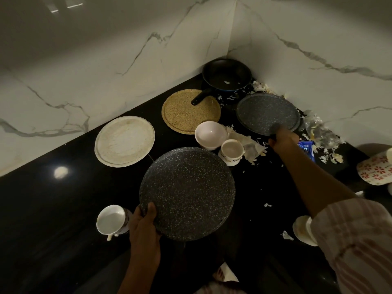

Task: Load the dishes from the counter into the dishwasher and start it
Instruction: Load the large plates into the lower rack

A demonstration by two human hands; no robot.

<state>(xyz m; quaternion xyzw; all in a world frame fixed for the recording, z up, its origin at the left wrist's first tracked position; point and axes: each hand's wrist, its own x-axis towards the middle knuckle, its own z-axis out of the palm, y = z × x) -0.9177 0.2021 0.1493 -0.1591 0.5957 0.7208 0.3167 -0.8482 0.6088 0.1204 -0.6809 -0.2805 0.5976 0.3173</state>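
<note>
Far left on the black bench (42, 209) there's a white mug (112, 219) tipped on its side, looks empty. Just right of it the left hand (144, 225) has its fingers (151, 211) curled round the near rim of a dark speckled plate (187, 194), thumb on top, plate held up and tilted off the bench. Behind it a pale round plate (124, 141) lies flat with dried smears, and a cork-looking trivet (191, 111) sits further back with the handle of a black frying pan (227, 74) over it; the pan holds only a small white scrap.

Middle: a white bowl (211, 133) and a small cup (231, 150), touching, both empty as far as I can see.

Right: the right hand (283, 139) pinches the near edge of a second speckled plate (268, 113), which is still flat on the bench. Peel scraps (322, 141) are scattered around it.

These plates look stiff, slick and probably chippy, so I'd guess a rim grip with the thumb on top is the way. No dishwasher in view yet.
</note>
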